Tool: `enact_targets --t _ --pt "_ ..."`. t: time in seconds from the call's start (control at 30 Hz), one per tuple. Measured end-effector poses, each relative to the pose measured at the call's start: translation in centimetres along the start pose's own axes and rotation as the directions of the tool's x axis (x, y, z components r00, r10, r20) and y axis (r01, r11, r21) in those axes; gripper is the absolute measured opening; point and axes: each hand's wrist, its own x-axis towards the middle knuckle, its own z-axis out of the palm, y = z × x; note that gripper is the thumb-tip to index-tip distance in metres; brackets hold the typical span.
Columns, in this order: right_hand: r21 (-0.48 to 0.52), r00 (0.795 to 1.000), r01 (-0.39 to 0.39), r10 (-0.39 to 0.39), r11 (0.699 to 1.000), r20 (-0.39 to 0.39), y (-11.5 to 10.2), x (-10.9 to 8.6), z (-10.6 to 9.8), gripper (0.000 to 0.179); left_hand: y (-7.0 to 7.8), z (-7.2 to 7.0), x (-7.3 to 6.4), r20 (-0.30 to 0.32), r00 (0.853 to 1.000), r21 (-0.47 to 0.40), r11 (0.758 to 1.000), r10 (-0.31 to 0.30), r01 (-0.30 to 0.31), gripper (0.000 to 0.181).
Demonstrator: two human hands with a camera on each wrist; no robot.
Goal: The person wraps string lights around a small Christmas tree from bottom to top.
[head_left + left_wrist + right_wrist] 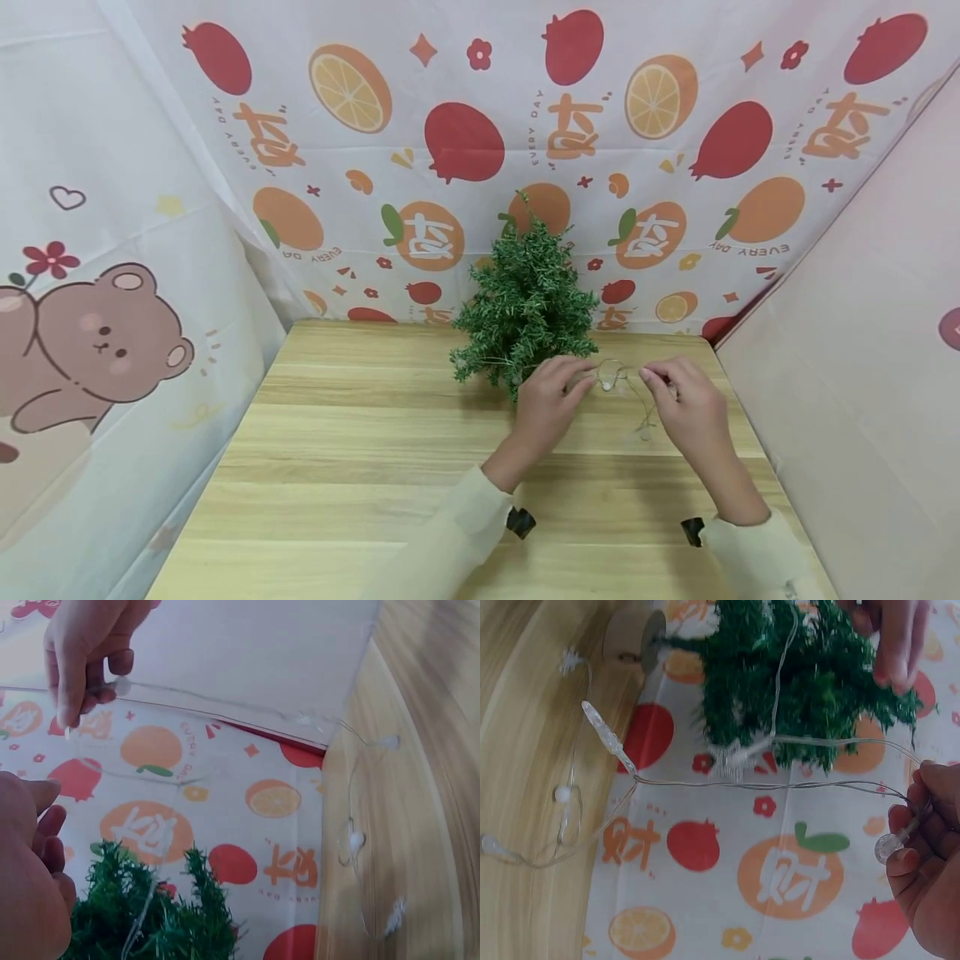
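And here's the right hand (686, 400), finger and thumb pinching the thin wire of a clear light string (705, 784), one round bulb (889, 847) right at its fingertips! Across from it, the left hand (551, 400) has its grip loose and narrow, fingers extended just beside the wire. One stretch runs to the green artificial tree (528, 292), upright at the back of the tabletop (360, 467), against a fruit-print cloth (465, 142); another dangles below the right hand, over the wood.
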Motion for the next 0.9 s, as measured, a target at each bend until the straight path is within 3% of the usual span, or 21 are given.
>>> enact_targets --t 0.17,0.33,0.47,0.7,0.9 --pt "0.024 0.998 0.036 -0.037 0.999 0.042 -0.9 -0.4 0.8 0.006 0.5 0.6 0.5 0.067 0.998 -0.051 0.999 -0.002 0.006 0.024" --pt "0.041 0.996 0.071 -0.073 0.997 0.056 -1.6 -0.8 1.4 0.008 0.6 1.0 0.4 0.082 0.995 -0.025 0.999 0.05 -0.048 0.02" --pt "0.038 0.994 0.094 -0.096 0.995 0.055 -1.9 -0.9 1.6 0.009 0.4 1.1 0.2 0.108 0.993 -0.011 0.999 0.054 -0.053 0.018" --pt "-0.056 0.985 0.15 -0.144 0.987 0.1 -1.8 -1.3 1.6 0.011 0.1 0.8 -0.2 0.105 0.99 0.101 0.989 0.093 -0.104 0.013" --pt "-0.11 0.98 0.134 -0.115 0.985 0.164 -1.4 -1.8 1.4 0.012 -0.1 0.7 -0.4 0.086 0.991 0.165 0.979 0.106 -0.119 0.01"
